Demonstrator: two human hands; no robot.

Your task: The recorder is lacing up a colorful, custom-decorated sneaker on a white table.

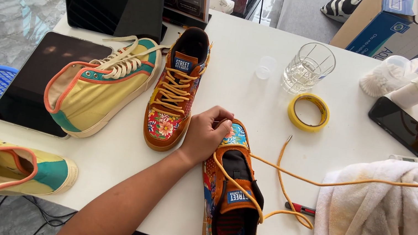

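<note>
the left hand is closing its fingers over the toe of a brown high-top canvas shoe with floral patches, which is lying on the white tabletop near its front edge with its open collar pointing toward the person. a long orange lace is running taut from this shoe's eyelets out to the right, crossing a rumpled white towel; the right hand is lying out of sight past the picture's edge, only its forearm showing at the lower right corner, so i cannot tell its grip. a loose end of the lace is curling on the tabletop just beside the shoe. the matching brown floral shoe, fully laced, is standing just left of the left hand. beside that, a yellow and teal high-top shoe with cream laces is tilting onto a dark tablet. a roll of yellow tape and a clear drinking glass are sitting farther back
</note>
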